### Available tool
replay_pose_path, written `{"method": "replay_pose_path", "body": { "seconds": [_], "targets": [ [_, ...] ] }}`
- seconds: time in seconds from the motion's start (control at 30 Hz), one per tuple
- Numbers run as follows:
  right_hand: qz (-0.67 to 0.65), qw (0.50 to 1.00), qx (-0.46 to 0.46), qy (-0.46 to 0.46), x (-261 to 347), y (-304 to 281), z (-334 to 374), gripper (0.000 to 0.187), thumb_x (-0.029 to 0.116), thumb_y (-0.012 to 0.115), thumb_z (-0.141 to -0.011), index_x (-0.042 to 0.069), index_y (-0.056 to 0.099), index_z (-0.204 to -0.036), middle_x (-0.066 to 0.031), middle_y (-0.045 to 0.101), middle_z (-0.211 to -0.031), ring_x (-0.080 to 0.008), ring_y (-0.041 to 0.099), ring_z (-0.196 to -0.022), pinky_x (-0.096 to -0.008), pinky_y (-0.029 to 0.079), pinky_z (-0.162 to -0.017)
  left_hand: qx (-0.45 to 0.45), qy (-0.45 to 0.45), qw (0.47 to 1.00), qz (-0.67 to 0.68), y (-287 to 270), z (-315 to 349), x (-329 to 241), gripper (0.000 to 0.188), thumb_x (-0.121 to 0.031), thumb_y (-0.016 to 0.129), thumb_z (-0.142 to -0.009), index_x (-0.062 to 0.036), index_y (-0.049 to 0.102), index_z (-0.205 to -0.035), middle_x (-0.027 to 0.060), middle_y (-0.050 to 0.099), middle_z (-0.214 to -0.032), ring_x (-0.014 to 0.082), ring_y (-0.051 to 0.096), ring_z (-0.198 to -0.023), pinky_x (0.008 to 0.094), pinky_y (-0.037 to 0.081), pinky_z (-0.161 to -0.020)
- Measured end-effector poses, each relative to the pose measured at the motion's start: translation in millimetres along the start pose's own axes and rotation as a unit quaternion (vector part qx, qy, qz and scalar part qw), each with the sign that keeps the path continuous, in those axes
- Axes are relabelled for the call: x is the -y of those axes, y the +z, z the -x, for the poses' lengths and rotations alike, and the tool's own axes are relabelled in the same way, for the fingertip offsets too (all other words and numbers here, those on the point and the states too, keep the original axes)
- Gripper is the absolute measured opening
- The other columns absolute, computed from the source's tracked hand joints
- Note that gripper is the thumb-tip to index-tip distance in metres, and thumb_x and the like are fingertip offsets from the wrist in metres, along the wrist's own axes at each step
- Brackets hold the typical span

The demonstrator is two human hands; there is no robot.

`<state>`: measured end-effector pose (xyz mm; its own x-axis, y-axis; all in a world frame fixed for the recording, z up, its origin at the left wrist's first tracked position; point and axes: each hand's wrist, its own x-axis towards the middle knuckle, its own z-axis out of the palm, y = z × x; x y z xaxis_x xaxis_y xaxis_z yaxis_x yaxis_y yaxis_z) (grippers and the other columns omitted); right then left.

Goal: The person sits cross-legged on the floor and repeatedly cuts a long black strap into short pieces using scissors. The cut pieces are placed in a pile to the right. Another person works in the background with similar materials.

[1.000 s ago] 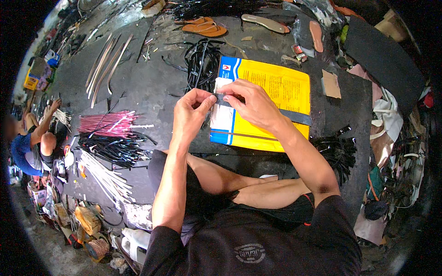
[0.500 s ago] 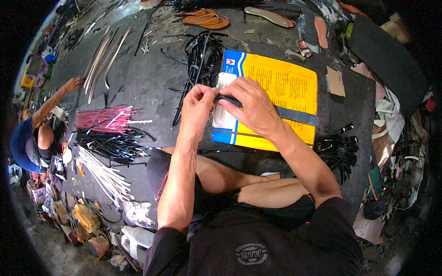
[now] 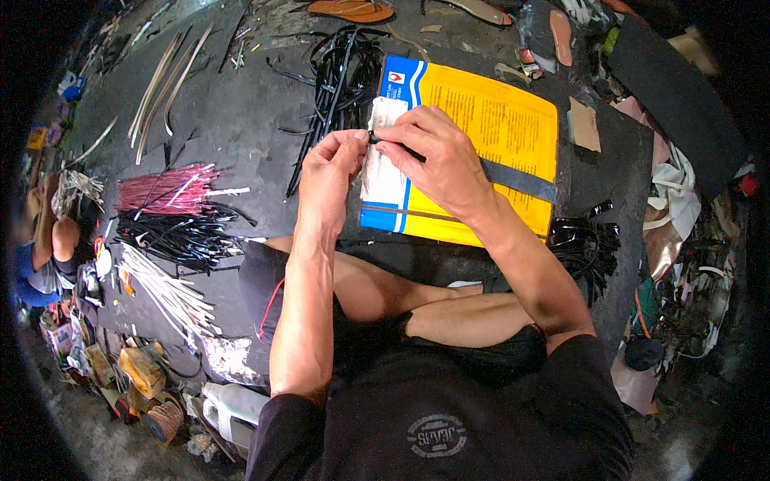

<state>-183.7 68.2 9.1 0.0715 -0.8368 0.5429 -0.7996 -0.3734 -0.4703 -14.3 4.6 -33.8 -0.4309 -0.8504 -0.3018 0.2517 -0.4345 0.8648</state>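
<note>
My left hand point(image 3: 327, 168) is closed, thumb and finger pinching the tip of a thin black strip point(image 3: 411, 152). My right hand point(image 3: 439, 156) grips the same strip close by, fingers bent over it. Both are above the left part of a yellow and blue printed panel point(image 3: 489, 104) lying before my crossed legs. A white patch point(image 3: 385, 180) covers part of the panel's blue side. A wide dark band point(image 3: 521, 181) crosses the panel to its right edge; my right hand hides whether it joins the strip.
Left lie bundles of pink strips point(image 3: 164, 191), black strips point(image 3: 180, 236) and white strips point(image 3: 164, 293). A black strip heap point(image 3: 345, 76) sits beyond my left hand; another black bundle point(image 3: 589, 248) is at right. A person point(image 3: 44, 232) sits far left. An orange sandal point(image 3: 351, 10) lies ahead.
The view has shifted, so ground items sit higher in it. My hands keep their pinch on the strip. The other person's reaching arm has drawn back from the pale strips.
</note>
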Motion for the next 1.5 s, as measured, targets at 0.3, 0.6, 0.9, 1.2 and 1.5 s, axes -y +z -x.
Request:
{"method": "replay_pose_path", "body": {
  "seconds": [0.3, 0.6, 0.9, 1.2, 1.5],
  "targets": [
    [-0.028, 0.999, 0.001, 0.02, 0, 0, 1, 0.016, 0.011, 0.079, -0.086, 0.004, 0.075, -0.101, -0.0115, 0.068, -0.095, -0.0329, 0.065, -0.091, -0.0426, 0.055, -0.08, -0.036, -0.033, 0.997, 0.056, -9, -9, 16, 0.017, -0.02, 0.071, -0.1, -0.0031, 0.071, -0.104, -0.0009, 0.067, -0.087, 0.006, 0.056, -0.077, 0.0219, 0.043, -0.068],
    [-0.018, 1.0, 0.014, 0.019, -4, -3, 2, 0.018, 0.006, 0.08, -0.085, 0.003, 0.075, -0.102, -0.0113, 0.069, -0.095, -0.0293, 0.068, -0.091, -0.038, 0.056, -0.079, -0.079, -0.034, 0.995, 0.049, -35, -28, 46, 0.015, -0.017, 0.073, -0.099, -0.0024, 0.07, -0.098, 0.0005, 0.065, -0.085, 0.0064, 0.054, -0.074, 0.0203, 0.042, -0.063],
    [-0.056, 0.997, 0.021, 0.053, -1, -3, 1, 0.018, 0.012, 0.078, -0.086, 0.004, 0.074, -0.102, -0.0136, 0.067, -0.096, -0.0352, 0.065, -0.094, -0.0442, 0.055, -0.083, 0.052, -0.081, 0.902, 0.421, -16, -4, 19, 0.05, -0.049, 0.067, -0.099, -0.0001, 0.064, -0.109, 0.0095, 0.069, -0.1, 0.0212, 0.064, -0.098, 0.0372, 0.052, -0.096],
    [-0.047, 0.997, 0.028, 0.051, 0, -4, 3, 0.017, 0.012, 0.077, -0.087, 0.002, 0.074, -0.101, -0.0138, 0.067, -0.096, -0.0349, 0.065, -0.095, -0.0438, 0.054, -0.083, -0.072, -0.076, 0.987, 0.118, 2, -5, 22, 0.024, -0.029, 0.075, -0.099, -0.0094, 0.066, -0.089, -0.0019, 0.064, -0.08, 0.0055, 0.053, -0.066, 0.0209, 0.04, -0.058],
    [-0.053, 0.998, 0.02, 0.042, 0, -2, 3, 0.017, 0.012, 0.077, -0.087, 0.002, 0.074, -0.101, -0.0134, 0.067, -0.096, -0.0343, 0.065, -0.093, -0.0432, 0.054, -0.083, -0.126, -0.109, 0.98, 0.11, -40, -37, 57, 0.024, -0.028, 0.075, -0.099, -0.0112, 0.064, -0.088, -0.0034, 0.062, -0.08, 0.0047, 0.051, -0.066, 0.0195, 0.038, -0.057]
  ]
}}
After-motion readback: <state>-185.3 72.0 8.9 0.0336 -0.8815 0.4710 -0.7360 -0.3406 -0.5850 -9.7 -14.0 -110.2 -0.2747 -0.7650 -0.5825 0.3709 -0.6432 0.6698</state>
